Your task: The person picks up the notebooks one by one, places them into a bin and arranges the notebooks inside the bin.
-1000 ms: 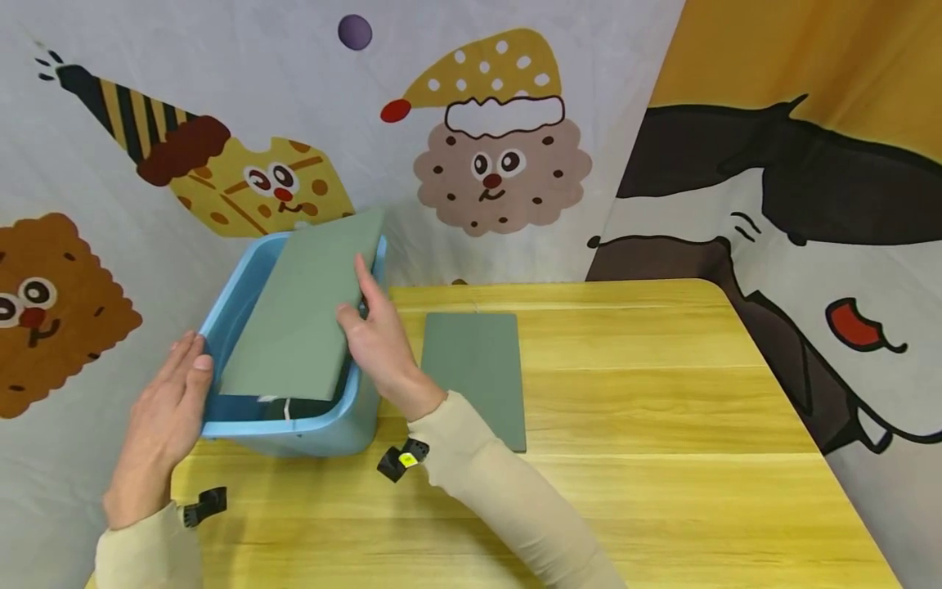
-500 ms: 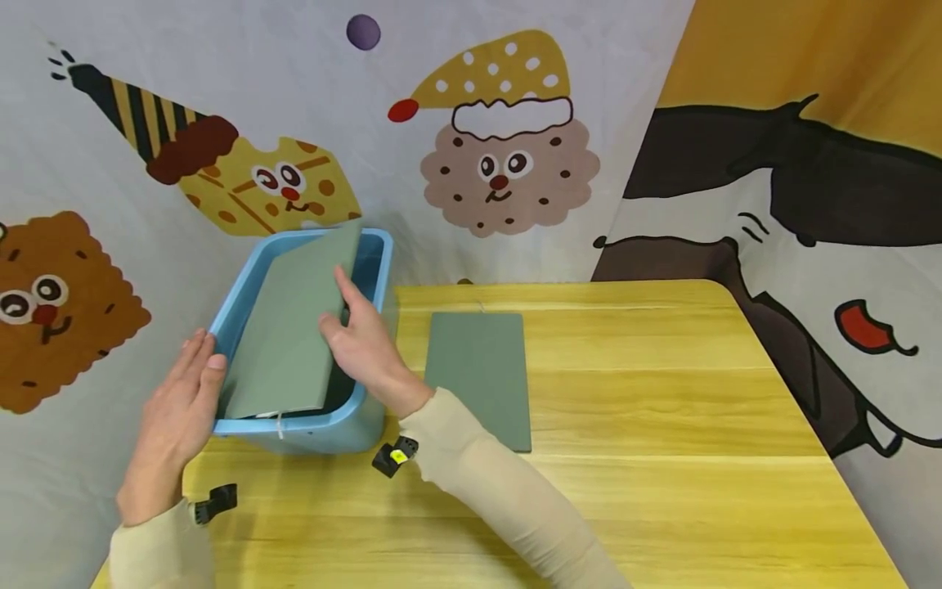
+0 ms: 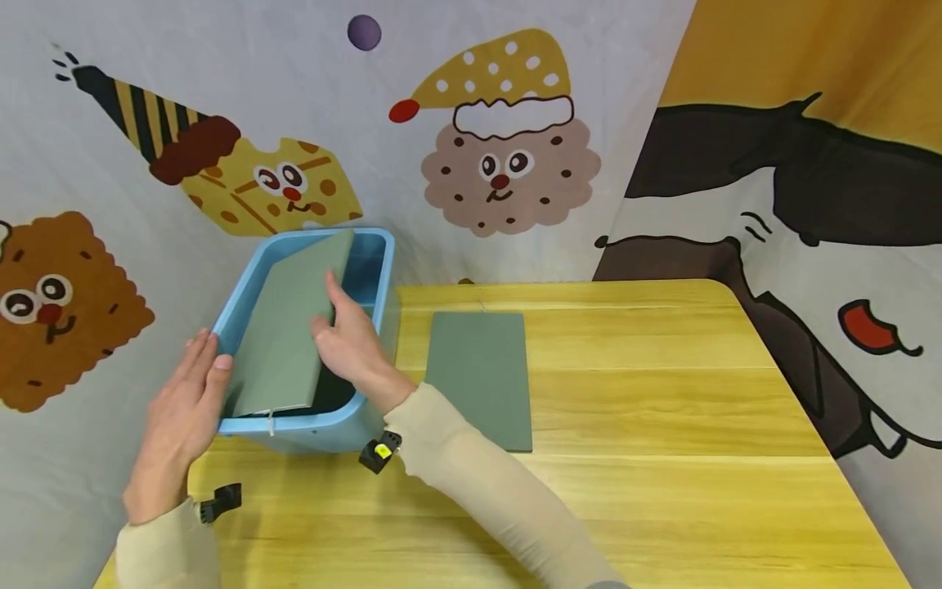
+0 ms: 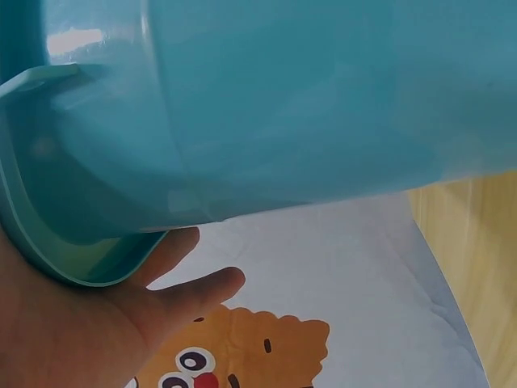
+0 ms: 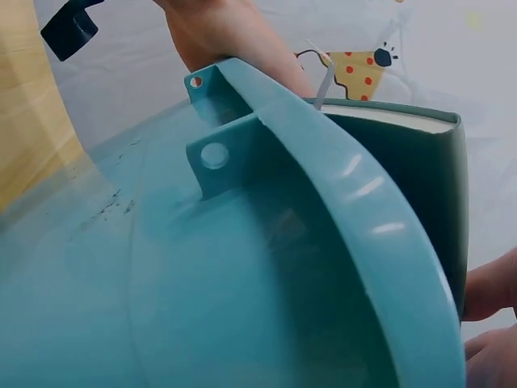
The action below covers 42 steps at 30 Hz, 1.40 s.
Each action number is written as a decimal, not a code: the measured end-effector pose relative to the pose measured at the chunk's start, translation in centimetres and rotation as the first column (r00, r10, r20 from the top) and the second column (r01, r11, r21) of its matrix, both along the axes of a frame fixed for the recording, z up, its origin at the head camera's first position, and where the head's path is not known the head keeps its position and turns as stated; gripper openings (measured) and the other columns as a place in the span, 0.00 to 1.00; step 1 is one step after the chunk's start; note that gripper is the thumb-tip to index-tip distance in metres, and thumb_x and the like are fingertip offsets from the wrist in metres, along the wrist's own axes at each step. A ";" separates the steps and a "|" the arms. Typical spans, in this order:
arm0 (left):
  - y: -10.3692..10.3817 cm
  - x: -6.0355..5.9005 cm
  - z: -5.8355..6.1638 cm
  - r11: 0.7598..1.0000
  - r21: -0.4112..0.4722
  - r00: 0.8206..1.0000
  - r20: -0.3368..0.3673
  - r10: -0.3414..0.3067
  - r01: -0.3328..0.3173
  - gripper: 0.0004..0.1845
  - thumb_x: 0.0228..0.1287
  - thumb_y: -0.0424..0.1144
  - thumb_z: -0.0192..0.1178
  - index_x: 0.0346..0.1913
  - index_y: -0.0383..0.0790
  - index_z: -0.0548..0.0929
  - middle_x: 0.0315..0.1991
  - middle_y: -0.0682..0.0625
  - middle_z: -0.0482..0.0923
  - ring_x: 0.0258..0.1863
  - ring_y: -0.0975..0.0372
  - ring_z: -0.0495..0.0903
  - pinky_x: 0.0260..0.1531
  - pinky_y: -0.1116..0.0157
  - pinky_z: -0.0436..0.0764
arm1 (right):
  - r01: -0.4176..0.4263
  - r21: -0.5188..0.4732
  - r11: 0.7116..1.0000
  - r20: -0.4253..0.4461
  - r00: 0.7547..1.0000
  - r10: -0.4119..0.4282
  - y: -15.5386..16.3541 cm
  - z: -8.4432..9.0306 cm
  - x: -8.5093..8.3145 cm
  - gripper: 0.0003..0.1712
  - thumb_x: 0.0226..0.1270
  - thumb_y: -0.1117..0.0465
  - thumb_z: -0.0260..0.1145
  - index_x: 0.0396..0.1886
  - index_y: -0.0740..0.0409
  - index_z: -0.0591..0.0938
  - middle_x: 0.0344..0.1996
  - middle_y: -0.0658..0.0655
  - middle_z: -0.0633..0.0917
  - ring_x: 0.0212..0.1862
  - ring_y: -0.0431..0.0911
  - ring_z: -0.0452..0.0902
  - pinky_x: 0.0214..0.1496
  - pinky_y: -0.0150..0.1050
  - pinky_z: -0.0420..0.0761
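Note:
A light blue plastic bin [image 3: 302, 429] stands at the table's left end. A grey-green hardcover book [image 3: 283, 327] leans tilted inside it, top corner near the far rim. My right hand [image 3: 346, 339] grips the book's right edge, thumb on the cover. My left hand [image 3: 184, 401] lies flat against the bin's left rim with straight fingers. The left wrist view shows the palm [image 4: 121, 323] under the bin's lip [image 4: 283, 105]. In the right wrist view the book [image 5: 436, 178] stands inside the bin wall [image 5: 242, 283], white pages on top.
A second grey-green book [image 3: 478, 376] lies flat on the yellow wooden table [image 3: 662, 393], just right of the bin. Printed cartoon cloth hangs close behind and on both sides. The table's right half holds nothing else.
The book has sunk deeper into the bin and shifted left, standing steeper. My right hand went down and left with it. The left hand stayed at the bin's side.

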<state>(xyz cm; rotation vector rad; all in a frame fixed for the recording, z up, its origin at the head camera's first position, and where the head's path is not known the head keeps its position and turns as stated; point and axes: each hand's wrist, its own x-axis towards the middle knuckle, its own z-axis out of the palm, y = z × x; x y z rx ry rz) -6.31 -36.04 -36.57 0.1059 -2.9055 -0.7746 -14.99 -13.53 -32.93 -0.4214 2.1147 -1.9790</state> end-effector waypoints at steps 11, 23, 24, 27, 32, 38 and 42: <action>-0.2 -0.1 0.0 1.000 0.010 1.000 0.012 0.000 0.000 0.37 0.86 0.57 0.27 0.83 0.36 0.43 0.84 0.38 0.37 0.82 0.41 0.35 0.71 0.28 0.41 | -0.051 0.127 0.991 -0.141 0.988 0.069 1.5 0.1 -0.3 0.44 0.79 0.57 0.57 0.86 0.37 0.46 0.84 0.47 0.41 0.83 0.48 0.46 0.74 0.55 0.68; 0.3 -0.2 0.1 1.000 0.014 1.000 0.018 0.023 -0.023 0.38 0.85 0.58 0.30 0.84 0.36 0.44 0.84 0.36 0.38 0.82 0.40 0.34 0.70 0.27 0.41 | 0.005 0.184 0.983 -0.259 0.965 0.044 5.6 -1.0 0.8 0.40 0.76 0.38 0.56 0.84 0.32 0.57 0.83 0.38 0.49 0.81 0.50 0.54 0.74 0.67 0.62; 0.3 -0.2 0.0 1.000 0.012 1.000 0.016 0.023 -0.023 0.38 0.85 0.58 0.30 0.84 0.36 0.44 0.84 0.35 0.38 0.82 0.40 0.34 0.70 0.27 0.41 | 0.008 0.191 0.982 -0.273 0.961 0.045 6.0 -1.1 0.9 0.40 0.76 0.38 0.55 0.84 0.33 0.58 0.82 0.38 0.50 0.81 0.49 0.54 0.74 0.66 0.62; 0.2 -0.2 0.0 1.000 0.010 1.000 0.016 0.020 -0.020 0.38 0.85 0.58 0.30 0.84 0.35 0.45 0.84 0.35 0.38 0.82 0.40 0.34 0.70 0.27 0.41 | 0.018 0.211 0.977 -0.303 0.952 0.047 7.2 -1.8 0.9 0.39 0.76 0.38 0.55 0.83 0.37 0.60 0.82 0.40 0.53 0.80 0.50 0.56 0.74 0.66 0.61; 0.3 -0.2 0.1 1.000 0.007 0.999 0.028 0.024 -0.024 0.38 0.85 0.58 0.30 0.83 0.35 0.45 0.84 0.36 0.37 0.82 0.40 0.34 0.69 0.26 0.41 | 0.032 0.237 0.971 -0.298 0.954 0.041 9.5 -2.4 1.0 0.39 0.75 0.39 0.56 0.83 0.37 0.61 0.82 0.40 0.54 0.81 0.51 0.53 0.76 0.68 0.56; 0.4 0.0 0.1 1.000 0.004 0.999 0.034 0.026 -0.026 0.38 0.85 0.58 0.30 0.83 0.34 0.46 0.84 0.36 0.37 0.82 0.40 0.34 0.66 0.23 0.42 | 0.062 0.297 0.953 -0.325 0.945 0.040 12.5 -3.8 1.2 0.40 0.75 0.41 0.57 0.83 0.44 0.63 0.83 0.45 0.55 0.81 0.53 0.54 0.75 0.68 0.58; 0.4 0.1 0.2 1.000 0.009 0.999 0.028 0.018 -0.018 0.38 0.85 0.57 0.31 0.83 0.34 0.46 0.84 0.36 0.37 0.82 0.40 0.33 0.67 0.24 0.41 | 0.094 0.353 0.931 -0.360 0.932 0.043 14.7 -5.1 1.2 0.39 0.75 0.40 0.56 0.82 0.46 0.64 0.83 0.50 0.55 0.79 0.57 0.57 0.73 0.68 0.62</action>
